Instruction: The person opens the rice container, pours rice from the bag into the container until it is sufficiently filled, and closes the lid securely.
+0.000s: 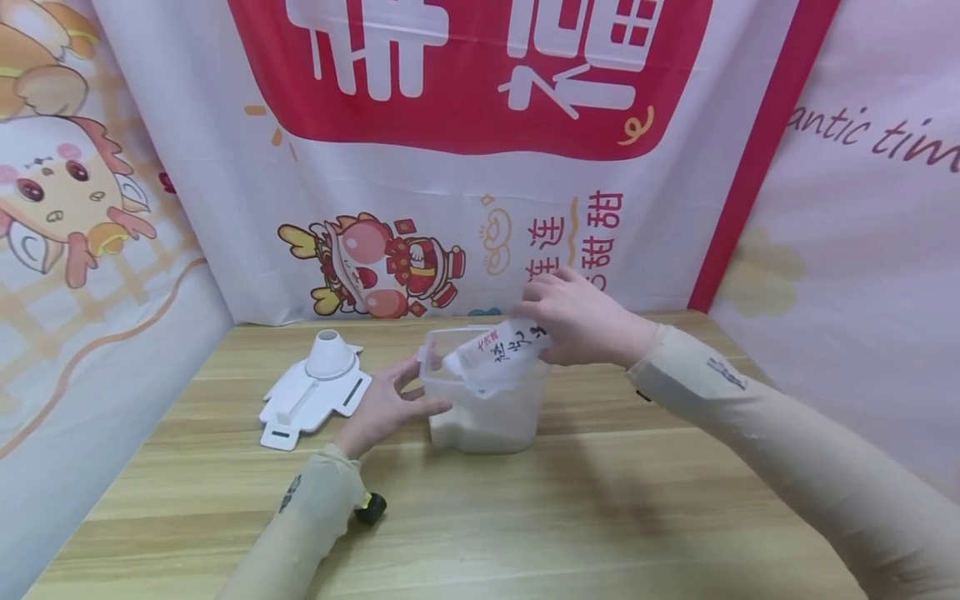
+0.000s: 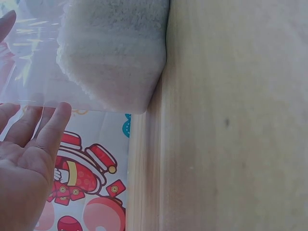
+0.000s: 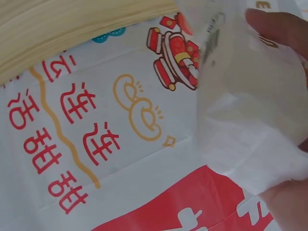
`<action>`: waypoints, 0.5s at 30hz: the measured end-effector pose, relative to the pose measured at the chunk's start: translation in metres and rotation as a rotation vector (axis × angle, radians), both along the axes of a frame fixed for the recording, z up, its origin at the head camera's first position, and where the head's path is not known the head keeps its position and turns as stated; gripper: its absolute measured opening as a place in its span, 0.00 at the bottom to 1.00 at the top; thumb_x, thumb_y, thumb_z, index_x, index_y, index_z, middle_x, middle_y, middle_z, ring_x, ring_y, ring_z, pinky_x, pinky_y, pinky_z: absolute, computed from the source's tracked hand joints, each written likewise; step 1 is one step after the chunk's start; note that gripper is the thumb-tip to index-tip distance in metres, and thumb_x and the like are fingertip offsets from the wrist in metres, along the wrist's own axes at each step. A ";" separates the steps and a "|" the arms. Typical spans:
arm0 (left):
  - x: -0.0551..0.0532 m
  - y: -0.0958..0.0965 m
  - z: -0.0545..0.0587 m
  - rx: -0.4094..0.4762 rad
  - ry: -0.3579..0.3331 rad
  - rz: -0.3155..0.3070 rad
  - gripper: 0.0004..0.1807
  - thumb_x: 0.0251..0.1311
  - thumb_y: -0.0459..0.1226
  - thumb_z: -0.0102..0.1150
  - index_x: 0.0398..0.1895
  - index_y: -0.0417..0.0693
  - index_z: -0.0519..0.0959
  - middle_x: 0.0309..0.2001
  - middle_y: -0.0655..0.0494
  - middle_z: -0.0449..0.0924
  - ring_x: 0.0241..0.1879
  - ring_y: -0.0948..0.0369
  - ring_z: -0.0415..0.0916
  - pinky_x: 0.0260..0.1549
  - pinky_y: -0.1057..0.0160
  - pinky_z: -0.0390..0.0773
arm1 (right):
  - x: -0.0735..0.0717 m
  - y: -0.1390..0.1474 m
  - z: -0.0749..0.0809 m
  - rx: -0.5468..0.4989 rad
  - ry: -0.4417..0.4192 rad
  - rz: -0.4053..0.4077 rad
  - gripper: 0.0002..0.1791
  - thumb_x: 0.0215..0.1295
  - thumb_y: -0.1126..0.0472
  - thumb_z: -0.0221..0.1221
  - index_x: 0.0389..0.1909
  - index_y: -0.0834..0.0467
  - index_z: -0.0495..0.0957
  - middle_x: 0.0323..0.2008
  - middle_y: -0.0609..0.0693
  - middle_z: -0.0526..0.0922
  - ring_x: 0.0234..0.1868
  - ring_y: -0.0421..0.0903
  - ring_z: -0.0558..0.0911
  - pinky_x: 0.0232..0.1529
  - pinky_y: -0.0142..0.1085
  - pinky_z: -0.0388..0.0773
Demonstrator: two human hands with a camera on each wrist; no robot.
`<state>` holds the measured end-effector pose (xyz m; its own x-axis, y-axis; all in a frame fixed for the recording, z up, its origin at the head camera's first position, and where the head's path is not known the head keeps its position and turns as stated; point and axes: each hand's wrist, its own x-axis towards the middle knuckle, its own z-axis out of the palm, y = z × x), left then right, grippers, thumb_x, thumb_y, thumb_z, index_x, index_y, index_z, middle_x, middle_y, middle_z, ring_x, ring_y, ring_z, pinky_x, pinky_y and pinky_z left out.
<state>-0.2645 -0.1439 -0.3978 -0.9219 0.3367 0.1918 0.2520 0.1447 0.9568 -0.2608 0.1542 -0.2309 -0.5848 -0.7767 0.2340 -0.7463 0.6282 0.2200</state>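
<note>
A clear plastic container (image 1: 487, 417) stands on the table, with white rice (image 2: 115, 53) inside, heaped at a slope in the left wrist view. My left hand (image 1: 390, 404) holds the container by its left side, thumb and fingers spread on opposite walls. My right hand (image 1: 581, 321) grips a white bag (image 1: 502, 354) with black and red lettering. The bag is tilted, its lower end inside the container's opening. In the right wrist view the bag (image 3: 250, 110) looks crumpled, with fingers and thumb around its edge. Its mouth is hidden.
A white lid (image 1: 307, 400) with slotted tabs and a cone-shaped spout lies on the wooden table (image 1: 525, 525), left of my left hand. Printed cloth (image 1: 375, 192) hangs behind the table and at both sides. A small black object (image 1: 371, 508) shows beside my left wrist.
</note>
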 end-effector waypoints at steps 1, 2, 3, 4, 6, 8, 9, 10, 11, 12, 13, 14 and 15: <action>0.000 0.000 0.000 0.000 -0.003 0.000 0.47 0.47 0.46 0.78 0.72 0.61 0.66 0.66 0.58 0.70 0.65 0.57 0.67 0.57 0.61 0.74 | 0.000 0.001 -0.002 -0.005 0.019 0.015 0.32 0.44 0.54 0.78 0.54 0.52 0.82 0.47 0.51 0.81 0.52 0.52 0.75 0.57 0.52 0.68; 0.000 0.000 0.000 0.000 -0.007 0.000 0.47 0.47 0.46 0.78 0.72 0.61 0.65 0.66 0.58 0.70 0.65 0.57 0.67 0.56 0.61 0.74 | 0.000 0.002 -0.004 -0.011 0.037 0.028 0.32 0.44 0.54 0.79 0.54 0.53 0.82 0.47 0.51 0.81 0.52 0.52 0.75 0.57 0.51 0.68; 0.000 0.000 0.000 -0.001 -0.011 0.002 0.48 0.46 0.46 0.78 0.73 0.61 0.65 0.67 0.57 0.69 0.64 0.56 0.67 0.56 0.61 0.74 | 0.000 0.003 -0.005 -0.016 0.044 0.036 0.33 0.43 0.54 0.79 0.54 0.53 0.82 0.47 0.51 0.81 0.52 0.52 0.75 0.57 0.52 0.69; 0.000 0.000 0.000 -0.004 -0.013 0.004 0.48 0.46 0.47 0.78 0.73 0.62 0.65 0.67 0.57 0.69 0.64 0.56 0.68 0.56 0.61 0.74 | 0.000 0.004 -0.005 -0.020 0.051 0.042 0.33 0.43 0.54 0.79 0.54 0.53 0.82 0.47 0.51 0.81 0.52 0.52 0.75 0.57 0.52 0.68; 0.000 0.000 0.000 -0.010 -0.013 0.009 0.49 0.46 0.47 0.78 0.73 0.62 0.64 0.67 0.57 0.69 0.64 0.55 0.68 0.56 0.60 0.74 | 0.000 0.005 -0.006 -0.027 0.051 0.039 0.33 0.43 0.54 0.79 0.54 0.53 0.82 0.48 0.51 0.80 0.53 0.52 0.75 0.58 0.53 0.68; 0.000 0.000 0.000 -0.015 -0.013 0.011 0.49 0.46 0.48 0.78 0.74 0.60 0.63 0.67 0.57 0.69 0.64 0.55 0.67 0.56 0.60 0.74 | 0.000 0.005 -0.006 -0.035 0.044 0.032 0.33 0.43 0.53 0.79 0.54 0.53 0.82 0.48 0.51 0.81 0.53 0.52 0.75 0.59 0.53 0.68; 0.000 0.000 0.000 -0.018 -0.011 0.012 0.50 0.46 0.48 0.78 0.74 0.59 0.63 0.67 0.57 0.69 0.65 0.55 0.67 0.56 0.60 0.74 | 0.000 0.006 -0.006 -0.039 0.039 0.028 0.33 0.43 0.53 0.79 0.55 0.53 0.82 0.49 0.51 0.81 0.54 0.52 0.75 0.59 0.53 0.67; 0.000 0.000 0.000 -0.019 -0.010 0.012 0.50 0.47 0.48 0.78 0.74 0.58 0.63 0.67 0.57 0.68 0.65 0.55 0.66 0.57 0.60 0.74 | -0.001 0.006 -0.007 -0.041 0.037 0.026 0.34 0.43 0.52 0.79 0.55 0.53 0.82 0.49 0.51 0.81 0.54 0.52 0.74 0.59 0.53 0.67; 0.001 0.000 0.000 -0.019 -0.010 0.011 0.50 0.47 0.47 0.78 0.74 0.58 0.63 0.67 0.57 0.68 0.65 0.55 0.66 0.57 0.60 0.74 | -0.001 0.006 -0.007 -0.045 0.033 0.026 0.34 0.43 0.52 0.79 0.55 0.53 0.82 0.50 0.51 0.81 0.54 0.52 0.74 0.60 0.53 0.67; 0.001 0.000 -0.001 -0.020 -0.010 0.011 0.50 0.47 0.47 0.78 0.74 0.58 0.63 0.67 0.56 0.68 0.65 0.55 0.66 0.57 0.60 0.73 | -0.001 0.007 -0.007 -0.049 0.030 0.025 0.34 0.43 0.52 0.79 0.55 0.53 0.82 0.50 0.50 0.81 0.55 0.52 0.74 0.60 0.53 0.67; 0.001 0.000 -0.001 -0.019 -0.010 0.010 0.50 0.47 0.47 0.78 0.74 0.58 0.63 0.68 0.56 0.68 0.65 0.55 0.66 0.57 0.59 0.74 | -0.001 0.007 -0.007 -0.054 0.027 0.025 0.34 0.43 0.52 0.79 0.55 0.53 0.82 0.51 0.50 0.81 0.55 0.52 0.74 0.60 0.54 0.67; 0.001 0.000 -0.001 -0.018 -0.010 0.010 0.49 0.47 0.47 0.78 0.74 0.59 0.63 0.68 0.56 0.68 0.65 0.55 0.66 0.57 0.59 0.74 | -0.001 0.007 -0.007 -0.059 0.024 0.027 0.34 0.43 0.52 0.79 0.55 0.53 0.82 0.51 0.51 0.81 0.55 0.52 0.74 0.60 0.54 0.67; 0.001 0.001 -0.001 -0.018 -0.011 0.013 0.49 0.47 0.47 0.78 0.74 0.61 0.64 0.68 0.56 0.68 0.65 0.55 0.66 0.57 0.59 0.74 | -0.002 0.008 -0.007 -0.067 0.020 0.028 0.34 0.43 0.52 0.79 0.55 0.53 0.82 0.51 0.50 0.80 0.55 0.52 0.74 0.60 0.54 0.67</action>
